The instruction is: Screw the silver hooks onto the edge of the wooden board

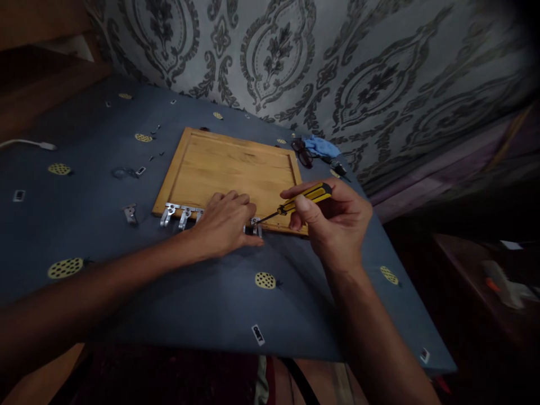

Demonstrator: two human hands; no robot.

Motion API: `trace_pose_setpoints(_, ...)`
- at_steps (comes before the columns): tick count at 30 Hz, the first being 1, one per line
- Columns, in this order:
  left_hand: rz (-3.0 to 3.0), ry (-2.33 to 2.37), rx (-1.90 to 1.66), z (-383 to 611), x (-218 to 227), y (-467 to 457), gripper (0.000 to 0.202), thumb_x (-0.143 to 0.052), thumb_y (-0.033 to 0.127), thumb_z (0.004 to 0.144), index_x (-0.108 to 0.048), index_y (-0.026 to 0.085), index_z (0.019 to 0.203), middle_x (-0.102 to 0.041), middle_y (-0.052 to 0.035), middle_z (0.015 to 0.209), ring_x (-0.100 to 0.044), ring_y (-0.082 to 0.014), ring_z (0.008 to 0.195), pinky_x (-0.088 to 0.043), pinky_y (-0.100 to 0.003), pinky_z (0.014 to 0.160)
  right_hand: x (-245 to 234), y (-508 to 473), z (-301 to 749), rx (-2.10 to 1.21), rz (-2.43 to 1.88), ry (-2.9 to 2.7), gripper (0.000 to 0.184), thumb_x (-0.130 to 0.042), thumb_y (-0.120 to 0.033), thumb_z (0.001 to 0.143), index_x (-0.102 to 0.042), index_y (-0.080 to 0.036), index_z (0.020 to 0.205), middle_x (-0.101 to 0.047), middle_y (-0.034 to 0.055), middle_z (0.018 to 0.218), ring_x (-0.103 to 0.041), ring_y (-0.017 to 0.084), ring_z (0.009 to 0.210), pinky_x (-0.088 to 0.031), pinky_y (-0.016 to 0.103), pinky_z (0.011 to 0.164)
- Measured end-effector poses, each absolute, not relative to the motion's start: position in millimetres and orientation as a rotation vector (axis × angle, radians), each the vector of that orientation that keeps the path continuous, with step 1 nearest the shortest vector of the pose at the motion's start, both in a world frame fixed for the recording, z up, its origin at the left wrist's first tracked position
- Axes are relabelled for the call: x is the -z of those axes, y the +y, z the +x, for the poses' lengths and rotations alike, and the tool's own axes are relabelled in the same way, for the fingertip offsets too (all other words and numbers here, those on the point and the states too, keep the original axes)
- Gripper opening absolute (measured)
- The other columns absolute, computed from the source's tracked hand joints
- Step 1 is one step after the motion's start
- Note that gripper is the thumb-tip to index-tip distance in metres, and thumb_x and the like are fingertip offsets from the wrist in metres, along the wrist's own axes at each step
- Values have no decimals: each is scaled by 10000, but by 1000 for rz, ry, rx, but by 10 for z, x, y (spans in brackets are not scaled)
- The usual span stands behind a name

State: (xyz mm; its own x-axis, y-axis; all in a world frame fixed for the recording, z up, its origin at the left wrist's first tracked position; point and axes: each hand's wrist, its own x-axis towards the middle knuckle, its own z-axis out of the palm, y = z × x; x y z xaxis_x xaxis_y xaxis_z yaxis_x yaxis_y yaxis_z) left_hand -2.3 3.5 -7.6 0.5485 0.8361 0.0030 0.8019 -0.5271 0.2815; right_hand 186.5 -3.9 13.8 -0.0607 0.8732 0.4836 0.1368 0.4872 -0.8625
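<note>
A screwdriver [304, 198] with a yellow and black handle is being gripped in the right hand [335, 225], the fingers [295, 194] being clenched around the front of the handle. The tool's long axis is being held on a slant, from the handle at upper right down to the tip at lower left. The tip is being pointed at a small metal hook [255, 226] at the near edge of a wooden board [236, 163]. Whether the tip is being seated in a screw cannot be told, the spot being dark and small. The left hand [225, 224] is being laid flat, palm down, over a hook rail [177, 212] along that same edge. Its fingers [238, 198] are being spread and pressed on board and rail rather than closed on anything, the thumb lying just beside the hook. The hook is thus being flanked, with the left hand the nearer, close against it from the left, and the right hand standing off to the right, joined to it only by the shaft. The board is being carried by a blue surface [211, 304] printed with yellow spots. On this, a loose hook [130, 214] is lying left of the board, and glasses [301, 152] and a blue cloth [323, 147] are lying past its far right corner.
</note>
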Motion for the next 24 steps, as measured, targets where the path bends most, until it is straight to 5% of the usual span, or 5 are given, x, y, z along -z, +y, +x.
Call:
trace_pose_setpoints(4, 2545, 1370, -180, -23, 64, 37, 470, -796, 563, 920, -726, 153, 1139, -708, -119, 1164, -622, -328, 1146, -441, -421, 963, -134, -28, 1874, -775, -924, -1511, 350, -896, -511, 811, -723, -208, 795, -791, 8, 805, -580, 73, 434, -531, 230, 417)
trace_pose_setpoints(10, 2549, 1365, -199, -25, 67, 36, 475, -796, 563, 920, -729, 152, 1148, -707, -121, 1187, -620, -335, 1164, -451, -430, 963, -105, -20, 1902, -804, -885, -1555, 323, -855, -502, 862, -811, -238, 1043, -817, 14, 888, -629, 82, 467, -576, 247, 472)
trace_pose_setpoints(24, 2567, 1373, -245, -23, 117, 44, 471, -806, 574, 906, -724, 161, 1117, -711, -109, 1143, -626, -328, 1148, -451, -418, 957, -98, -48, 1851, -603, -910, -1498, 328, -849, -548, 854, -800, -230, 916, -738, -12, 736, -642, 94, 453, -522, 229, 431)
